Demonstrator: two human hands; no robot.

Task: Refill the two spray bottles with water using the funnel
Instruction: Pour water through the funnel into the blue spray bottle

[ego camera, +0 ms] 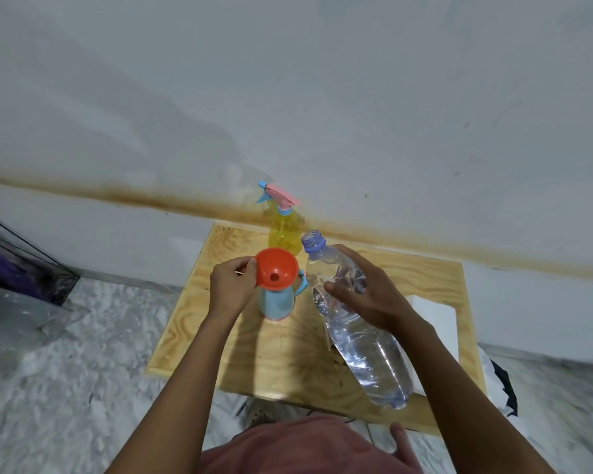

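Observation:
An orange funnel [275, 268] sits in the neck of a light blue spray bottle [276, 302] standing on the small wooden table [250, 357]. My left hand [231, 284] pinches the funnel's rim at its left side. My right hand [365, 288] grips a large clear water bottle [363, 340], uncapped and held tilted, its open mouth up beside the funnel. A yellow spray bottle [283, 234] with a pink and blue trigger head stands upright behind, close to the wall.
A white box [437, 323] lies on the table's right side, partly behind the water bottle. A dark wire basket [24, 265] stands on the marble floor at the left. The wall runs just behind the table.

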